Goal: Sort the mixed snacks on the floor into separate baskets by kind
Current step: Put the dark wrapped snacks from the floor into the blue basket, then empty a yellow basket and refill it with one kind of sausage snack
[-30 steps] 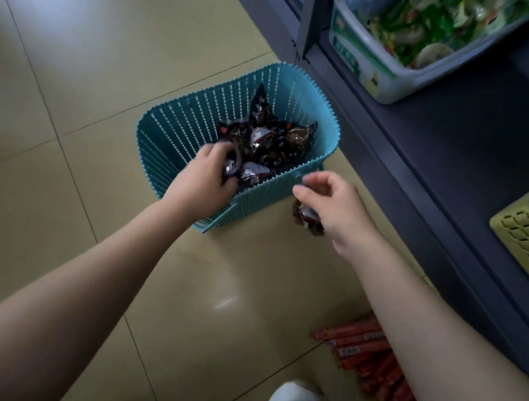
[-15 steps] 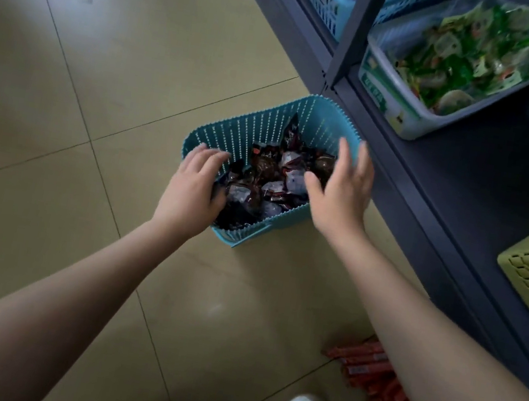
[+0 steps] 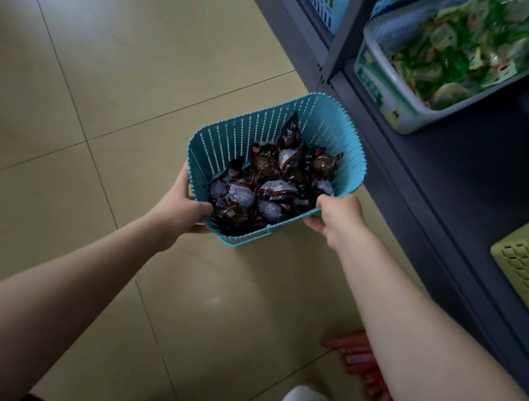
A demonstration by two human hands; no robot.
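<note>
- Both hands moved from sorting to gripping: left hand [image 3: 182, 209] and right hand [image 3: 335, 215] fingers curled on teal basket [image 3: 343, 150] rim.
- Dark snack packets [image 3: 269, 183] binned; red sticks [image 3: 365, 365] remained on floor.

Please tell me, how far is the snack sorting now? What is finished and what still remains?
Done: the dark wrapped snacks are gathered in the teal basket. In hand: the left hand and right hand grip the basket's near corners, apparently lifting it. Left: red sausage sticks lie on the floor by the shoe, not yet in a basket.
</note>
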